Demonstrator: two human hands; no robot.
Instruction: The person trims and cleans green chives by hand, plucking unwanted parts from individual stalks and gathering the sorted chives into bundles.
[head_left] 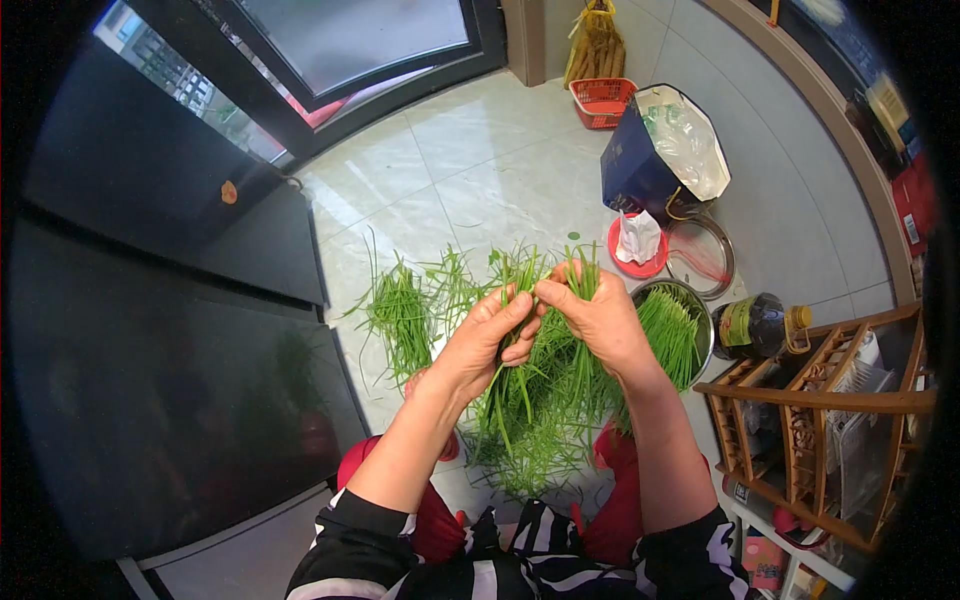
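My left hand (482, 340) is closed round a small bunch of garlic chives (520, 275), its thumb and fingertips meeting near those of my right hand. My right hand (608, 318) grips another bunch of garlic chives (583, 278), upright between thumb and fingers. Beneath both hands a loose heap of garlic chives (535, 440) covers the floor between my feet. A separate pile of garlic chives (398, 318) lies to the left. On the right, a round metal bowl (711, 352) holds neatly aligned garlic chives (668, 325).
Behind the bowl are a red dish (640, 270) with white paper, a round metal lid or pan (725, 285) and a navy bag (632, 165). A dark bottle (755, 325) and wooden rack (800, 400) stand right. Dark cabinet-like panels (170, 380) flank my left; a red basket (603, 118) sits farther back.
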